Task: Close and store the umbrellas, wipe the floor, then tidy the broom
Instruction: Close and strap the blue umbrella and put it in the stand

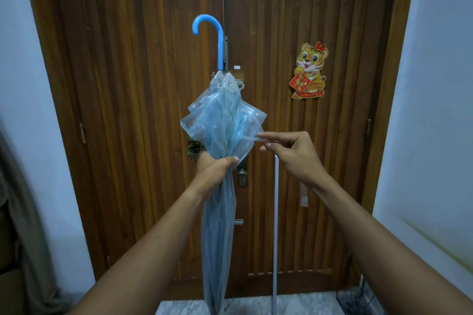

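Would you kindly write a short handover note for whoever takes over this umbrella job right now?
Left hand: grips the folded canopy of the blue umbrella, held upright, hook handle up.
Right hand: pinches the umbrella's closing strap, pulled out sideways.
Done: umbrella collapsed; upper canopy loose, strap not fastened.
Left: wrap and fasten the strap, store the umbrella, wipe the floor, tidy the broom. A white pole stands against the wooden door, possibly the broom's; its head is out of view.

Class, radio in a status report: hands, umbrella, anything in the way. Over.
Left hand grips closed umbrella. Right hand pinches its strap. White pole stands beside, before door.
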